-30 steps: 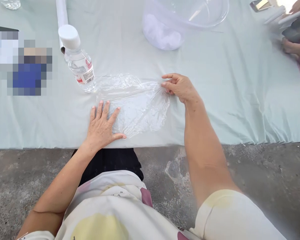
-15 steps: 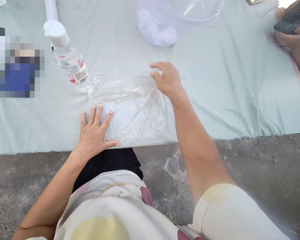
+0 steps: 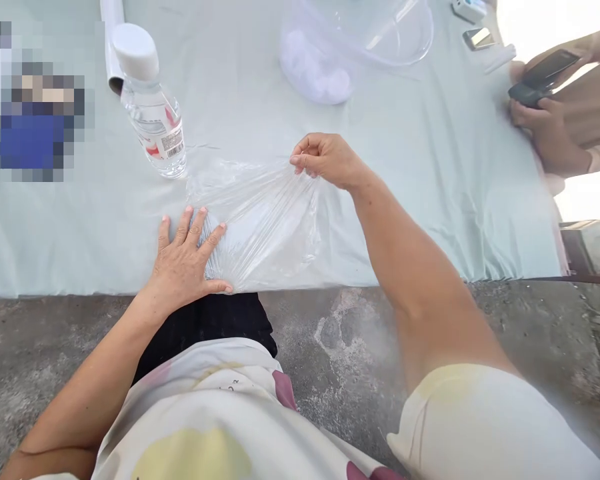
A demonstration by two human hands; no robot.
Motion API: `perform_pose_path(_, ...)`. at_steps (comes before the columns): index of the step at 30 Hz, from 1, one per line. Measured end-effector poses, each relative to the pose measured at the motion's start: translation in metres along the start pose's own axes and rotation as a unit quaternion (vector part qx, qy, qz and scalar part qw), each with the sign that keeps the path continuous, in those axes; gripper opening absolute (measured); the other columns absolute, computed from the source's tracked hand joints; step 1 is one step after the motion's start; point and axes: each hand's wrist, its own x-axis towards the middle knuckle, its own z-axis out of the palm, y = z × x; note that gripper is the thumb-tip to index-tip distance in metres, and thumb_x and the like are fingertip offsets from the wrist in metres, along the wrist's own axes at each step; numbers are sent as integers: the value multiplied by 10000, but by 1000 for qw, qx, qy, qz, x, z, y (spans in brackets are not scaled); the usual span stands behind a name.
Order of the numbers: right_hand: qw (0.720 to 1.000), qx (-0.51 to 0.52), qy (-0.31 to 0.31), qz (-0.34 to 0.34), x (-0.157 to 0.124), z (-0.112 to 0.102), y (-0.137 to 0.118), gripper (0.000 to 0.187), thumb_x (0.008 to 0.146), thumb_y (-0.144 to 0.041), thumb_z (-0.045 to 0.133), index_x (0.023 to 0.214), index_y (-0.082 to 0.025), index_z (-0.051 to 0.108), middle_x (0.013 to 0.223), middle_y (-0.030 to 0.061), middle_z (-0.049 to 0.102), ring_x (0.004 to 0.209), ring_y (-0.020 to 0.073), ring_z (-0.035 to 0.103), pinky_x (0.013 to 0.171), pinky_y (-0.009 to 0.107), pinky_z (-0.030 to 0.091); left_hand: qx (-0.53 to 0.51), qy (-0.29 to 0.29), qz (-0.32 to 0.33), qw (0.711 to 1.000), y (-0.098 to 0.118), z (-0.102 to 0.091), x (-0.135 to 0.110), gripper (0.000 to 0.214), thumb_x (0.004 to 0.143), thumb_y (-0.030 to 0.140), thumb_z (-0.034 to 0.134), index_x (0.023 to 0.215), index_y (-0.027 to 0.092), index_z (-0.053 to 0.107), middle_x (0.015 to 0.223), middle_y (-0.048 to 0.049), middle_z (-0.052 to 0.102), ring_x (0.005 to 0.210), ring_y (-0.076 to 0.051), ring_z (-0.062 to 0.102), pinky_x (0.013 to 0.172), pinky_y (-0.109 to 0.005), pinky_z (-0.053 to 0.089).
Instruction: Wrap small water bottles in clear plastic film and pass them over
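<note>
A thin clear plastic sheet (image 3: 260,220), perhaps a bag, lies near the front edge of the cloth-covered table. My left hand (image 3: 183,263) presses flat on its left end, fingers spread. At the sheet's far right corner, my right hand (image 3: 325,160) pinches the plastic between thumb and fingers and lifts it a little. Taut creases fan from that pinch toward my left thumb. Something pale and flat shows under or inside the plastic; its kind is unclear. Just beyond my left hand stands a water bottle (image 3: 157,127) with a white cap.
A clear plastic basin (image 3: 400,57) and a clear bag of white, fluffy stuff (image 3: 317,70) sit at the back. A pale tube (image 3: 111,50) lies behind the bottle. Far right, another person's hands hold a dark phone-like device (image 3: 543,79). A blurred-out blue item (image 3: 30,137) is at left.
My right hand has closed on the plastic's far corner and pulled it taut; before, it hovered open above. My left hand stays pressed down. The whole view has shifted slightly.
</note>
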Motion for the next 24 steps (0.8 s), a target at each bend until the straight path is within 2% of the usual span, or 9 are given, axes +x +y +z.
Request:
perform_pose_path(3, 998, -33, 48, 26, 34, -29, 10, 151, 811, -236, 699, 685, -173, 644, 602, 4, 664, 557, 99, 587, 547, 263, 495, 2, 9, 0, 1000, 0, 2, -2, 1081, 683, 679, 758, 1562, 210, 339, 1664, -197, 154, 1529, -442, 118, 1189, -678, 59)
perform_pose_path(5, 987, -79, 140, 19, 38, -36, 3, 416, 951, -325, 447, 607, -157, 609, 669, 43, 696, 666, 90, 666, 612, 264, 490, 0, 18, 3, 1000, 0, 3, -2, 1086, 677, 684, 758, 1558, 197, 349, 1658, -208, 168, 1528, -441, 123, 1188, -682, 58)
perform_pose_path(8, 962, -131, 230, -64, 7, -7, -28, 590, 1006, -403, 203, 663, -176, 626, 869, 72, 746, 858, 116, 707, 695, 294, 506, -8, 23, 5, 1000, 1, 4, -2, 1095, 664, 679, 771, 1551, 185, 362, 1651, -222, 179, 1530, -439, 120, 1185, -689, 44)
perform_pose_path(11, 959, -148, 158, -183, -53, 63, -63, 255, 982, -371, 462, 930, -228, 667, 1015, 52, 741, 893, 172, 698, 764, 339, 575, -19, 17, 3, 1000, 1, 5, 1, 1112, 647, 669, 787, 1556, 199, 350, 1653, -220, 176, 1532, -440, 105, 1180, -698, 31)
perform_pose_path(13, 948, -165, 86, -259, -86, 112, -78, 200, 976, -301, 474, 940, -238, 660, 1042, 57, 732, 951, 197, 685, 836, 378, 579, -22, 15, 2, 1000, 1, 5, 2, 1123, 642, 667, 790, 1557, 191, 345, 1651, -223, 182, 1532, -440, 100, 1182, -697, 23)
perform_pose_path(15, 938, -177, 92, -284, -104, 144, -84, 234, 973, -256, 443, 895, -245, 663, 999, 62, 727, 908, 203, 677, 814, 383, 576, -20, 18, 2, 1000, -1, 6, 2, 1126, 641, 670, 788, 1553, 177, 350, 1649, -224, 194, 1533, -433, 105, 1191, -684, 18)
perform_pose_path(19, 914, -95, 222, -327, -112, 151, -86, 210, 951, -288, 469, 866, -241, 655, 741, 50, 671, 701, 195, 637, 627, 346, 531, -23, 23, 9, 999, -4, 5, 1, 1154, 614, 682, 799, 1555, 193, 346, 1651, -217, 197, 1532, -429, 118, 1197, -673, 38)
perform_pose_path(22, 913, -70, 136, -378, -116, 139, -82, 180, 951, -304, 528, 840, -218, 642, 645, 12, 632, 586, 152, 577, 552, 293, 462, -27, 16, 11, 999, -6, 3, 1, 1180, 606, 682, 806, 1562, 179, 329, 1643, -230, 212, 1530, -435, 122, 1191, -681, 51)
perform_pose_path(24, 927, -133, 54, -346, -114, 137, -77, 258, 980, -322, 504, 800, -206, 647, 647, 14, 631, 583, 147, 562, 568, 289, 447, -27, 14, 9, 999, -6, 3, 3, 1218, 598, 678, 814, 1574, 167, 294, 1638, -235, 221, 1531, -433, 122, 1190, -682, 42)
